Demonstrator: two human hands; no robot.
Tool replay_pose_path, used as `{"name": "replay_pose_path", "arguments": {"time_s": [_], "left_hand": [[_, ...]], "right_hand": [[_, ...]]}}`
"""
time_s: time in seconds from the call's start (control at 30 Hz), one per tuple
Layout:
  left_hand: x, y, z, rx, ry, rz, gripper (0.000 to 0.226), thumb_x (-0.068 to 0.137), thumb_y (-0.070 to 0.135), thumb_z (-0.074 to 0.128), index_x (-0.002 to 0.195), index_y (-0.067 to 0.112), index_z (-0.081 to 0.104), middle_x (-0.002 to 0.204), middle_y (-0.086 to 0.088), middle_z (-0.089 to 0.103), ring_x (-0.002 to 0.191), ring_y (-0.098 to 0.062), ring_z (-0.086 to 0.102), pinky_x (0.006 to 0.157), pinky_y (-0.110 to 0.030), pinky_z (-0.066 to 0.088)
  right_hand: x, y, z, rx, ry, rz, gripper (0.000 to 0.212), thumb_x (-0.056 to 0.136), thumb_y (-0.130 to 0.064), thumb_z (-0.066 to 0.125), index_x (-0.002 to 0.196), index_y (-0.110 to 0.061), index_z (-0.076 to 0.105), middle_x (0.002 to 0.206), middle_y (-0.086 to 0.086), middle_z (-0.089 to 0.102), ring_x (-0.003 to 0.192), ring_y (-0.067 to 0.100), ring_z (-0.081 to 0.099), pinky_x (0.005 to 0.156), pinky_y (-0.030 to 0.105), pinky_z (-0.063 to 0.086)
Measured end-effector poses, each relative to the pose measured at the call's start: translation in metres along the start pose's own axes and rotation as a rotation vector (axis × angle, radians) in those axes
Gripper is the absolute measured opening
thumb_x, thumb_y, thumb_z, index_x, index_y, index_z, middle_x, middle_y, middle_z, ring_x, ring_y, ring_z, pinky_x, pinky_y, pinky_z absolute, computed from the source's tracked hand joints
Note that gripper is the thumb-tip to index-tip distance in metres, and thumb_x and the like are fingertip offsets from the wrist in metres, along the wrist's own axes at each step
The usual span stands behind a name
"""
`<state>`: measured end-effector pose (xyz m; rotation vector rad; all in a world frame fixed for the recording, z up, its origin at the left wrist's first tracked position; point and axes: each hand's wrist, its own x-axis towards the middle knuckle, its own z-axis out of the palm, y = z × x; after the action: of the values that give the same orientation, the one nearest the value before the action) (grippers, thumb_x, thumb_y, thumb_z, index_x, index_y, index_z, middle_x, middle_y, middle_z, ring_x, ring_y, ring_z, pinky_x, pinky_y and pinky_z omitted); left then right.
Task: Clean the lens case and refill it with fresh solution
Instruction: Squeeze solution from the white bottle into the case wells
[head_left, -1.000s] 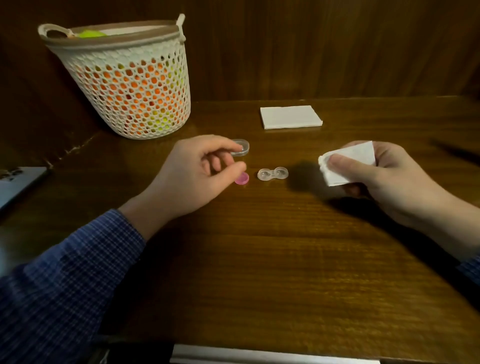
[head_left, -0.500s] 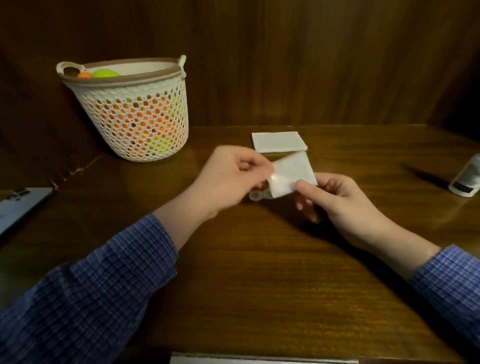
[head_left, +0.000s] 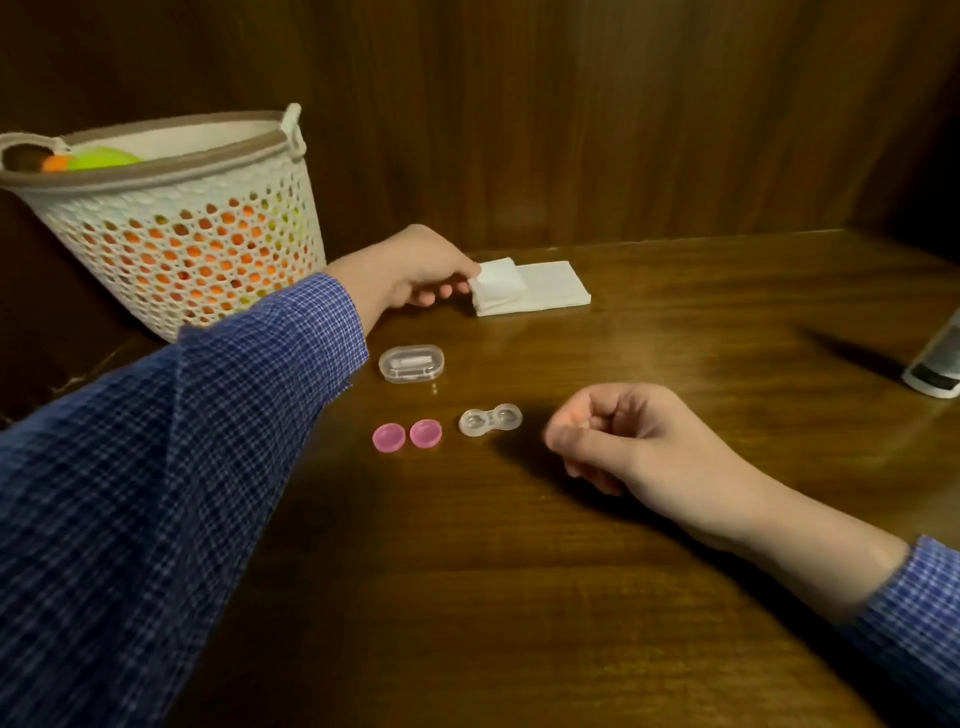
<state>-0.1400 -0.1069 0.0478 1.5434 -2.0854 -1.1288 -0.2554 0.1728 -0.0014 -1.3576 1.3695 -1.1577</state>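
Observation:
The clear two-well lens case (head_left: 490, 419) lies open on the wooden table (head_left: 519, 597), with two pink caps (head_left: 407, 435) just left of it. My left hand (head_left: 421, 270) reaches to the back and pinches a small folded tissue (head_left: 496, 280) that rests on the left end of a white tissue stack (head_left: 550, 288). My right hand (head_left: 623, 436) rests curled to the right of the lens case, and I see nothing in it. At the right edge, a white solution bottle (head_left: 937, 361) lies partly out of frame.
A small clear oval box (head_left: 411, 364) sits behind the pink caps. A white perforated basket (head_left: 171, 228) with orange and green items stands at the back left. A dark wood panel wall rises behind the table.
The tissue passed from my right hand to my left, which carried it back onto the stack. My right hand dropped beside the lens case. Both pink caps now lie together.

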Motion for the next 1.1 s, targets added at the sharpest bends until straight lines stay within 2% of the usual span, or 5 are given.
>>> {"name": "replay_pose_path", "arguments": {"time_s": [0.13,0.4,0.7,0.87,1.1], "left_hand": [[0.011,-0.004,0.013,0.319,0.155,0.086,0.023,0.093,0.023,0.068,0.109,0.007,0.068,0.095,-0.007,0.067,0.079,-0.02,0.063,0.061,-0.032,0.053],[-0.029,0.011,0.018,0.261,0.313,0.272,0.013,0.093,0.019,0.068,0.103,0.011,0.072,0.105,-0.007,0.069,0.093,-0.021,0.063,0.083,-0.041,0.059],[-0.137,0.063,0.088,0.156,-0.052,0.602,0.006,0.093,0.022,0.071,0.09,0.025,0.075,0.098,0.008,0.067,0.091,-0.006,0.06,0.067,-0.018,0.044],[-0.176,0.089,0.154,0.111,-0.231,0.654,0.005,0.093,0.024,0.071,0.091,0.026,0.076,0.098,0.008,0.067,0.093,-0.004,0.06,0.069,-0.018,0.044],[-0.196,0.104,0.189,0.005,-0.274,0.653,0.007,0.093,0.022,0.071,0.095,0.022,0.078,0.095,0.007,0.071,0.09,-0.005,0.063,0.068,-0.017,0.044]], "right_hand": [[0.0,0.001,-0.002,-0.003,-0.007,0.003,0.015,0.096,-0.015,0.068,0.082,-0.018,0.075,0.069,-0.002,0.069,0.057,0.008,0.057,0.053,0.016,0.047],[-0.013,-0.004,-0.01,-0.002,0.15,0.044,0.015,0.097,-0.01,0.067,0.084,-0.015,0.074,0.07,-0.002,0.069,0.061,0.011,0.06,0.056,0.022,0.051],[-0.092,0.001,-0.096,0.154,0.914,0.032,0.012,0.093,-0.007,0.07,0.098,-0.018,0.066,0.064,-0.007,0.066,0.051,0.004,0.058,0.047,0.019,0.048],[-0.119,0.014,-0.156,-0.008,1.198,0.121,0.049,0.088,-0.023,0.079,0.126,-0.023,0.049,0.117,-0.001,0.059,0.101,0.015,0.059,0.081,0.028,0.048],[-0.076,0.025,-0.188,-0.266,1.1,0.263,0.082,0.091,-0.03,0.077,0.155,-0.009,0.03,0.152,0.013,0.048,0.136,0.033,0.051,0.107,0.043,0.045]]}}
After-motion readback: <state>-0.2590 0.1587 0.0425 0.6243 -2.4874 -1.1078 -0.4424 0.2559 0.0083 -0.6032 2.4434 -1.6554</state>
